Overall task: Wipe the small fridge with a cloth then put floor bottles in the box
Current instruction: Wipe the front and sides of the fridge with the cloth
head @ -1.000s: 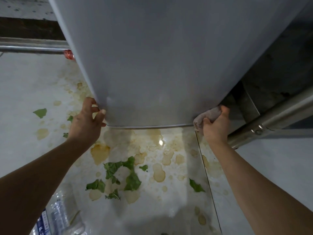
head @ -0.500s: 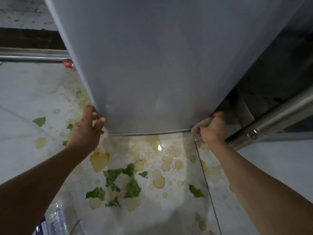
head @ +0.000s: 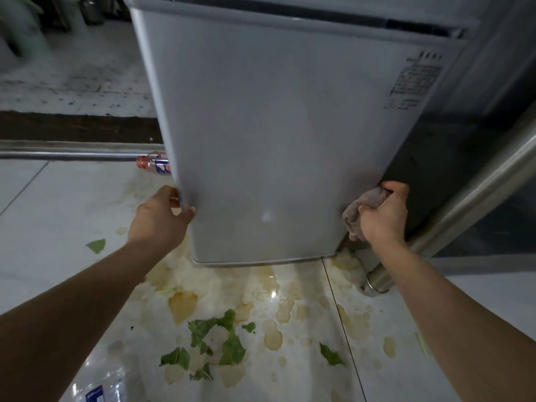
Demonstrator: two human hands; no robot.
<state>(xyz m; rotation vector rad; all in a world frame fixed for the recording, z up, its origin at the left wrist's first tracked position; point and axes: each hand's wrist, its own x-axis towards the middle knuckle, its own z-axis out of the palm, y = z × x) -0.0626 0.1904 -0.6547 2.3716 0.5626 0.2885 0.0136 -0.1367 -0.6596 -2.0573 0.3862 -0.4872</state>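
Note:
The small grey fridge [head: 278,134] stands on the tiled floor in front of me. My left hand [head: 158,219] grips its lower left edge, thumb on the door front and fingers behind. My right hand [head: 383,216] holds a crumpled pinkish-grey cloth [head: 362,211] against the fridge's lower right corner, fingers curled round the side. A clear bottle with a red cap [head: 152,163] lies on the floor behind the fridge's left side. Another clear plastic bottle with a blue label [head: 101,387] lies at the bottom left.
Brownish spill stains [head: 272,335] and torn green leaves [head: 220,343] cover the white tiles in front of the fridge. A steel rail [head: 66,154] runs along the floor at left. A slanted steel post [head: 452,221] stands right of the fridge.
The view has lifted, showing more of the fridge door and its top seam. Both hands now sit higher up the fridge's side edges, the right one still with the cloth.

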